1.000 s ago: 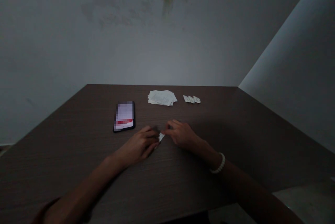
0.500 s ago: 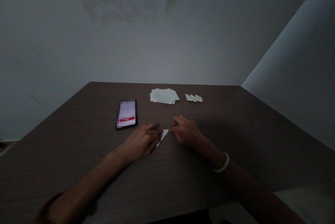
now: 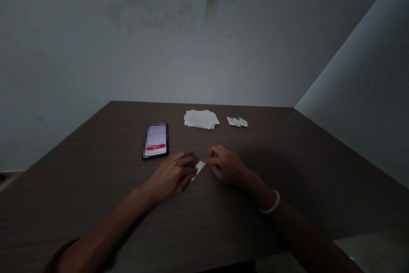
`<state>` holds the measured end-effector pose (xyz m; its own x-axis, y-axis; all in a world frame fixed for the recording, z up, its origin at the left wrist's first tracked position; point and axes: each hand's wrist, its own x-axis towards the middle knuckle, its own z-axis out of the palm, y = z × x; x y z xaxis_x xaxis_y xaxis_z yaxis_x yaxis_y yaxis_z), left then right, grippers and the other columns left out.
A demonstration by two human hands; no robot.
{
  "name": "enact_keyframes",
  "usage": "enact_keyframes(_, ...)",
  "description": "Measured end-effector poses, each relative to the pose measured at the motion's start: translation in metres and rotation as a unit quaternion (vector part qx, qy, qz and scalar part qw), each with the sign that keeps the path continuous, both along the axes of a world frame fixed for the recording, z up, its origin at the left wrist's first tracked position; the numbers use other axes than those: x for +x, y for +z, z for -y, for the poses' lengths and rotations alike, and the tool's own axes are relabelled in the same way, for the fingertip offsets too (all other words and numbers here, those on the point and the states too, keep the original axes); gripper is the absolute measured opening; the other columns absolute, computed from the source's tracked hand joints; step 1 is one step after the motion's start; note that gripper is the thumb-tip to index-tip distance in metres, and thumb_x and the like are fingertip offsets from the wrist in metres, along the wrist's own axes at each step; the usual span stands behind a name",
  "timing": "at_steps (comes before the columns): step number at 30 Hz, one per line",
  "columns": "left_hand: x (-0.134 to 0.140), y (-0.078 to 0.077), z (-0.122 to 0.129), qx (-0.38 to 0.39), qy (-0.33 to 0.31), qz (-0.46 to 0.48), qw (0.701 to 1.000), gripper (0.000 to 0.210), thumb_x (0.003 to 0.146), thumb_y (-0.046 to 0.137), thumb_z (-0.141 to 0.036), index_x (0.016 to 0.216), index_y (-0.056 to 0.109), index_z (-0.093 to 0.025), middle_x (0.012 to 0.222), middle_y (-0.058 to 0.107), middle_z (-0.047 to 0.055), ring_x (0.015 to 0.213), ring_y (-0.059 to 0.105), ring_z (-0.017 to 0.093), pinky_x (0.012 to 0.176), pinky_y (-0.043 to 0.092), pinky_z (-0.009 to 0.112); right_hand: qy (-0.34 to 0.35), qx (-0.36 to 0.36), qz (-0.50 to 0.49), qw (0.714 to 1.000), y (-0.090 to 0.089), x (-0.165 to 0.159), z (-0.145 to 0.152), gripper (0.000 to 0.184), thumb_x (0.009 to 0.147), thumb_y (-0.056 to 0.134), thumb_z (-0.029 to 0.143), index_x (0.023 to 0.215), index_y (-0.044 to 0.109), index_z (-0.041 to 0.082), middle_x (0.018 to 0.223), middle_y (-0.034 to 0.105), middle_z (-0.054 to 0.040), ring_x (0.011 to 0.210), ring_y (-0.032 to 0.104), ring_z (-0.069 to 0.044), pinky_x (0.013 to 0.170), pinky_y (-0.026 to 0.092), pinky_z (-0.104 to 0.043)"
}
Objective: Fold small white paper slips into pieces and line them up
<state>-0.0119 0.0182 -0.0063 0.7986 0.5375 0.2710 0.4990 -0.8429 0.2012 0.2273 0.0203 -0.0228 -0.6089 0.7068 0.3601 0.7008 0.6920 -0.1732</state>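
Just below centre, the narrow paper strip lies between left hand and right hand, fingers at its edges, grip impossible to tell! Above, three small papers look done; this strip and the sheet stack seem left.

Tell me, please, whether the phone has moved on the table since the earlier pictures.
No, the phone has stayed put, judged against the far left corner of the table; the camera view has shifted slightly.
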Motion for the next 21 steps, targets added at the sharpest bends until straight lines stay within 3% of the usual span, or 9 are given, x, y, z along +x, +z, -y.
enact_keyframes(3, -0.001, -0.002, 0.0, 0.001, 0.02, 0.004, 1.0, 0.023, 0.093, 0.05, -0.025, 0.1, 0.071, -0.022, 0.112, 0.062, 0.008, 0.099, 0.052, 0.024, 0.085, 0.043, 0.038, 0.03, -0.016, 0.008, 0.999, -0.001, -0.003, 0.001, 0.032, 0.087, 0.052, 0.015, 0.114, 0.067, 0.025, 0.101, 0.058, -0.006, 0.09, 0.05, -0.018, 0.073, 0.039, -0.029)
enact_keyframes(9, -0.001, -0.005, 0.0, 0.009, 0.041, -0.009, 0.999, 0.025, 0.092, 0.052, -0.027, 0.11, 0.068, -0.024, 0.11, 0.058, 0.009, 0.099, 0.05, 0.025, 0.086, 0.042, 0.041, 0.021, -0.027, 0.003, 0.999, 0.003, -0.008, 0.002, 0.027, 0.09, 0.051, 0.019, 0.11, 0.069, 0.022, 0.095, 0.058, -0.0061, 0.088, 0.05, -0.018, 0.074, 0.039, -0.029)
enact_keyframes(15, -0.001, 0.001, -0.001, 0.005, 0.041, 0.009, 0.999, 0.02, 0.09, 0.056, -0.028, 0.081, 0.073, -0.02, 0.093, 0.061, 0.007, 0.089, 0.05, 0.023, 0.077, 0.042, 0.037, -0.027, -0.045, -0.032, 0.998, 0.0, -0.017, 0.0, 0.026, 0.093, 0.053, 0.035, 0.087, 0.071, 0.018, 0.089, 0.059, -0.0047, 0.083, 0.052, -0.016, 0.072, 0.038, -0.028)
enact_keyframes(21, -0.002, 0.002, 0.0, 0.016, -0.015, -0.009, 1.0, 0.022, 0.092, 0.052, -0.022, 0.082, 0.071, -0.017, 0.088, 0.061, 0.007, 0.087, 0.051, 0.021, 0.075, 0.043, 0.034, -0.043, -0.052, -0.061, 0.996, -0.006, -0.019, -0.007, 0.02, 0.089, 0.061, 0.036, 0.086, 0.072, 0.02, 0.086, 0.059, -0.0031, 0.081, 0.051, -0.015, 0.07, 0.037, -0.026)
